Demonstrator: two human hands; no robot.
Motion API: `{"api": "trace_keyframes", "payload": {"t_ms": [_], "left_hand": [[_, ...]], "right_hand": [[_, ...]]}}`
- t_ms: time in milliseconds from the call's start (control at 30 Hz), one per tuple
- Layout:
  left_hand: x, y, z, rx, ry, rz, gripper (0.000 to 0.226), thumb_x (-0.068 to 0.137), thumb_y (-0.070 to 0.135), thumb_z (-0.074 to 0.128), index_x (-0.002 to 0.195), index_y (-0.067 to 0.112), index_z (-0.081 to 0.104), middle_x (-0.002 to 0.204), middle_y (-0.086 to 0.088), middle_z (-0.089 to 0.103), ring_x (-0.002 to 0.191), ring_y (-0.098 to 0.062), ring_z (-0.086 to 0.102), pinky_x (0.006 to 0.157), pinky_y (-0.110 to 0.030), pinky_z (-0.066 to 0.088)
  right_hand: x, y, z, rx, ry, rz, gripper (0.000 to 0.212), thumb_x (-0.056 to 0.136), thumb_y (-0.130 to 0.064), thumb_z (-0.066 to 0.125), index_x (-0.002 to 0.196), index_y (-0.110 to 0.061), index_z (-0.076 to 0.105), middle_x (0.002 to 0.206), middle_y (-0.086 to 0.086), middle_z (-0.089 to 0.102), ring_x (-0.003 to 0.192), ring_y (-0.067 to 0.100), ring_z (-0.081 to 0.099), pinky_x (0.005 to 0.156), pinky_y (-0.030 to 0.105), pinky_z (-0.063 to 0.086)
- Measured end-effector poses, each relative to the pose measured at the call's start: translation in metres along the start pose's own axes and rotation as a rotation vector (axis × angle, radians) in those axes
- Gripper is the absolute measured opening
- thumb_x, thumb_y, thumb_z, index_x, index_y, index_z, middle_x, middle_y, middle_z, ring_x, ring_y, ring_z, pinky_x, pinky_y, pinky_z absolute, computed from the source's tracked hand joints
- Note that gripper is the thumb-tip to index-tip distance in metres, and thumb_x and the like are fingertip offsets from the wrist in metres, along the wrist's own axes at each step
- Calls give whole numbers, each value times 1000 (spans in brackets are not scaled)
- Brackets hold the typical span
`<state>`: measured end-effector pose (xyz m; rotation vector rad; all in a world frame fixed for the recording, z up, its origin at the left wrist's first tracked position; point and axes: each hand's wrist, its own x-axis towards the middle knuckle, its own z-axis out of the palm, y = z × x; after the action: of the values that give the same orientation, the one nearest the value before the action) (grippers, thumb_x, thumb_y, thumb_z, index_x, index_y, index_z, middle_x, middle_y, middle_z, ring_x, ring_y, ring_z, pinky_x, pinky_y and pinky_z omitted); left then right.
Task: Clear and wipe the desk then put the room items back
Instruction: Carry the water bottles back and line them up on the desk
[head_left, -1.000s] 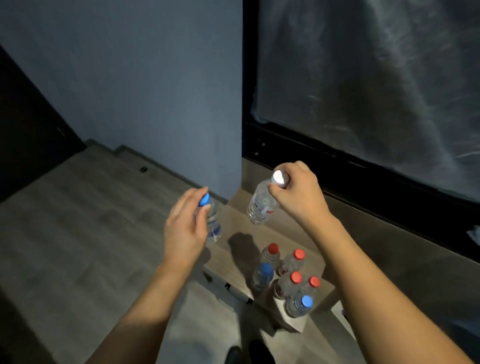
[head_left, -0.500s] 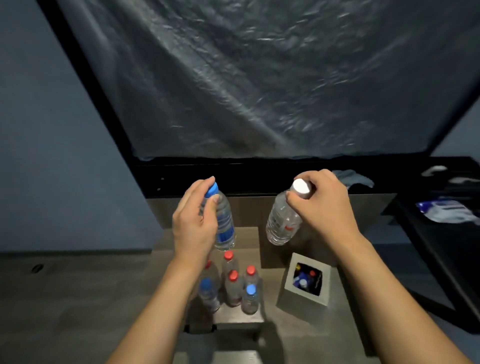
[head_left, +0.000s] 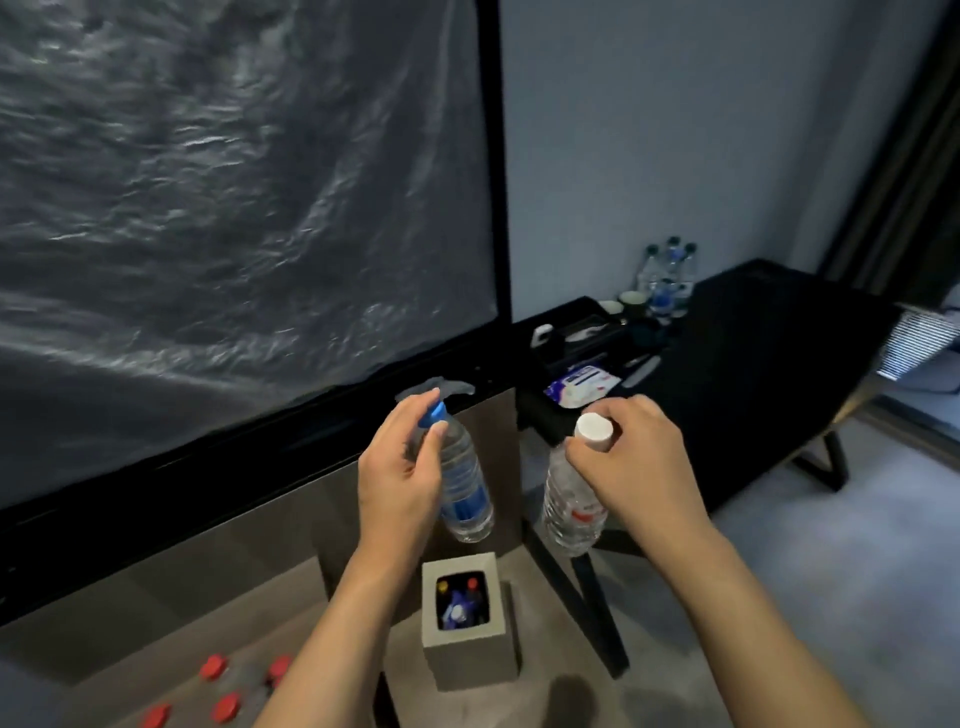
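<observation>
The left hand (head_left: 400, 478) holds a blue-capped water bottle (head_left: 462, 483) by its neck, fingers curled round the cap end, the bottle hanging tilted with its base toward the floor. The right hand (head_left: 634, 457) has its grip closed on a white-capped water bottle (head_left: 574, 499), fingertips pinching just under the cap. Both bottles hang in the air above a small square bin (head_left: 462, 618) that stands on the floor and already holds what look like bottles.

The dark surface (head_left: 769, 332) lies ahead and to the right, well apart from the hands. At its far end stands a cluster of water bottles (head_left: 667, 280), with a cup (head_left: 631, 300) beside them, a tray (head_left: 576, 332) nearer, and a packet of wipes (head_left: 582, 387) at the near edge. Red caps (head_left: 218, 691) of more bottles show at the lower left.

The step in hand seems to be carrying the two bottles across to rejoin that far cluster. To do it well, keep each grip firm on the neck, since a cap-only pinch lets a full bottle swing. Bring the bottles upright before lowering, pass them clear of the wipes and tray, and set one down at a time beside the cluster, bases flat, so that none of the standing bottles is knocked.
</observation>
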<state>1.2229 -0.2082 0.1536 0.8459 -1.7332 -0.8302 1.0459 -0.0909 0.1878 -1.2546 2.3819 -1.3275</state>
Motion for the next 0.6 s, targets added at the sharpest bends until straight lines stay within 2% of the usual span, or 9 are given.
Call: {"api": "trace_keyframes", "payload": {"t_ms": [100, 233, 400, 600], "left_hand": [[-4, 31, 65, -102, -55, -10, 33, 96, 13, 59, 126, 27, 63, 123, 12, 64, 116, -5, 59, 100, -38, 52], [-5, 65, 148, -154, -193, 6, 33, 96, 16, 60, 122, 37, 61, 117, 12, 66, 107, -6, 64, 94, -36, 55], [1, 97, 246, -195, -403, 40, 32, 96, 20, 59, 125, 32, 62, 117, 8, 67, 106, -9, 65, 91, -38, 56], [14, 122, 376, -299, -579, 31, 30, 96, 11, 60, 120, 27, 66, 117, 4, 68, 100, -5, 67, 82, -17, 52]], "right_hand": [[5, 45, -49, -37, 51, 38, 10, 78, -19, 69, 85, -18, 63, 91, -5, 51, 77, 10, 54, 65, 26, 44], [13, 102, -113, -63, 159, 99, 12, 79, -21, 69, 87, -25, 61, 92, -7, 51, 76, 7, 52, 60, 19, 37], [26, 165, -180, -102, 257, 237, 7, 79, -18, 66, 82, -22, 62, 91, -3, 51, 75, 12, 52, 60, 26, 37], [68, 244, -243, -146, 335, 375, 3, 76, -19, 66, 76, -19, 62, 88, 1, 52, 74, 17, 53, 66, 33, 44]]}}
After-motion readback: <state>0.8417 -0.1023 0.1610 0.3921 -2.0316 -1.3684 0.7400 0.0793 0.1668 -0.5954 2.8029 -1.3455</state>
